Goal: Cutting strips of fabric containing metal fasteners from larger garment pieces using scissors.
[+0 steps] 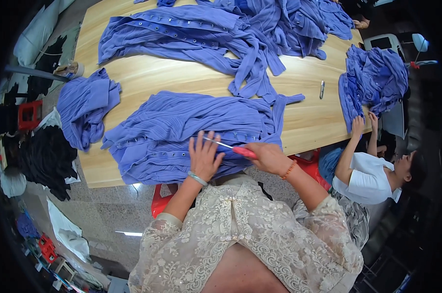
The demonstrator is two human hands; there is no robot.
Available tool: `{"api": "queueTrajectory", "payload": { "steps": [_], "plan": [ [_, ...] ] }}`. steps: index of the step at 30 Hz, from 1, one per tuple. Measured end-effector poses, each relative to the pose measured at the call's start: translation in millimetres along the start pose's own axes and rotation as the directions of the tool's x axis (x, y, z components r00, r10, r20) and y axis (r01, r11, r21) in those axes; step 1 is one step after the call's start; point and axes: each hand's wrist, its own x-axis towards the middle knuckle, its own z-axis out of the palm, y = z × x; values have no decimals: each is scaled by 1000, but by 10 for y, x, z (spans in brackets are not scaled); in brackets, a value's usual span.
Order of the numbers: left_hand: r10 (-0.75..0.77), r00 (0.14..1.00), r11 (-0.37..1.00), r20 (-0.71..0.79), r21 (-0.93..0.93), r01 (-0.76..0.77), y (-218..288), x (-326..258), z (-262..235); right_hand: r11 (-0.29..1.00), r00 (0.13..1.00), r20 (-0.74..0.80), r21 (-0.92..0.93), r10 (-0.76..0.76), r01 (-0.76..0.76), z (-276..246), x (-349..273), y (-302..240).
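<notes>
Two hands at the near edge, that's what I see first from here. L hand (205, 158) lies flat, fingers spread, palm down on a crinkled periwinkle shirt (182, 117); R hand (268, 158) is wrapped round a red-handled tool (244, 152), its thin metal shaft running across to the L fingers. Can't tell if the tip touches cloth, or if it's an awl or a screwdriver.

Shirt's spread on the near side of the table (308, 124), right by the edge, placket w/ small metal studs running crosswise. Looks light, v. soft, limp; prob. not slippery given the crinkle, but it'd bunch if pulled by one corner. Best hold, I'd say: pin flat beside the placket, or pinch the doubled strip btwn studs, where it's stiffest. Thin fabric could snag on a metal point.

Left, a folded bundle (88, 107) sags over the table's side. Right, a co-worker (370, 173) has both hands at another blue heap (377, 80). Farther back, small metal snips or cutter (322, 90), then a long studded shirt (177, 31) & a rumpled pile (296, 27).
</notes>
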Motion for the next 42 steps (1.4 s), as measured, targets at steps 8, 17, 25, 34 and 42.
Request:
{"api": "queueTrajectory", "payload": {
  "steps": [8, 17, 25, 34, 42],
  "plan": [
    [198, 973, 980, 116, -42, -194, 320, 211, 321, 952, 956, -3, -86, 294, -294, -395, -823, 246],
    [207, 951, 977, 230, 3, -214, 225, 130, 333, 967, 975, 84, -167, 208, -192, -358, -368, 87],
    [178, 950, 983, 255, -6, -183, 173, 87, 460, 992, 996, 85, -128, 19, -8, -112, 138, -42],
    [390, 907, 921, 159, -81, -382, 584, 348, 281, 949, 945, -88, 9, 316, -316, -304, -1017, 359],
    [376, 884, 921, 279, -4, -390, 574, 411, 640, 886, 891, -15, -93, 455, -454, -283, -1295, 426]
  ]
}}
